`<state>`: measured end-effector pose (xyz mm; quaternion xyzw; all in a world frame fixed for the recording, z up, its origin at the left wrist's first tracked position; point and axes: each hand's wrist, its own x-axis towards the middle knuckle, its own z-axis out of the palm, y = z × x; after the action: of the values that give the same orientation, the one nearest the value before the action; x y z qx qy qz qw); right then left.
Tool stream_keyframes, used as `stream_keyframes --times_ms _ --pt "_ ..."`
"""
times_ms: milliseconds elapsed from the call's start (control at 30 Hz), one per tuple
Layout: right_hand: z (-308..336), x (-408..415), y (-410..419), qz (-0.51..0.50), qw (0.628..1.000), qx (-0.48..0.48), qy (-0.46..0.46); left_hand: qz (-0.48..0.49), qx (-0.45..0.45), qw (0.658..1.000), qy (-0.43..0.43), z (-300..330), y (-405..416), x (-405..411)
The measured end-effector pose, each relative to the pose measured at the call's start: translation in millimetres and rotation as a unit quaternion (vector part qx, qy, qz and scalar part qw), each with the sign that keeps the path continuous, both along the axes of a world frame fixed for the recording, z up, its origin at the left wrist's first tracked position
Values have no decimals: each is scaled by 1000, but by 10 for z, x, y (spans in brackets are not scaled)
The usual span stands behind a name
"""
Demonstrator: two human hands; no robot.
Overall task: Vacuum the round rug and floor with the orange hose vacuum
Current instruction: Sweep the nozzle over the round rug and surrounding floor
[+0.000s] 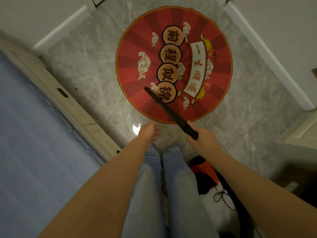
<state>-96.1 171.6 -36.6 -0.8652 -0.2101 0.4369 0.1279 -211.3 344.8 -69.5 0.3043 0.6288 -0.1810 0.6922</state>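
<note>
The right hand (197,134) grips the black vacuum wand (169,110), its tip on the round red rug (174,64). The left hand (149,132) hangs empty, fingers loosely spread

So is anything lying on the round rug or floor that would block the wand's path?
Nothing visible does. The right hand holds the black wand, tip already over the round rug, whose surface looks bare.

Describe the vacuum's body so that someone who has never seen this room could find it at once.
Start from the round red rug on the grey marble floor, then look back toward the person's legs. Beside them, under the right arm, sits the vacuum body. It is the only orange and black thing on the floor, with a loose black cord lying next to it.
</note>
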Motion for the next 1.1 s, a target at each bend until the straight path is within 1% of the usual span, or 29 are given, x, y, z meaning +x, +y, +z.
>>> stream_keyframes --times_ms 67,167,267,367,533,733,933,1000,1100 --pt "-113 106 323 6 1000 18 -10 27 -18 999 -8 -23 50 31" --pt "-303 226 797 43 998 20 -28 79 -39 996 -27 -96 137 55" --pt "-437 253 1006 58 998 11 -16 123 -43 991 -39 -175 205 15" --pt "-422 185 881 77 997 16 -9 147 -45 988 -33 -193 234 -54" --pt "-260 -123 550 109 994 -7 18 162 -42 986 -13 -197 253 -150" --pt "-361 -120 695 74 996 50 23 192 -30 981 -22 -191 363 -185" --pt "-352 -211 644 106 994 29 24 209 -31 977 -16 -130 390 -322" --pt "-369 -121 748 100 994 33 18 214 -32 976 -18 -141 391 -376" --pt "-404 22 1017 128 991 22 -14 220 -27 975 -21 -151 398 -447"
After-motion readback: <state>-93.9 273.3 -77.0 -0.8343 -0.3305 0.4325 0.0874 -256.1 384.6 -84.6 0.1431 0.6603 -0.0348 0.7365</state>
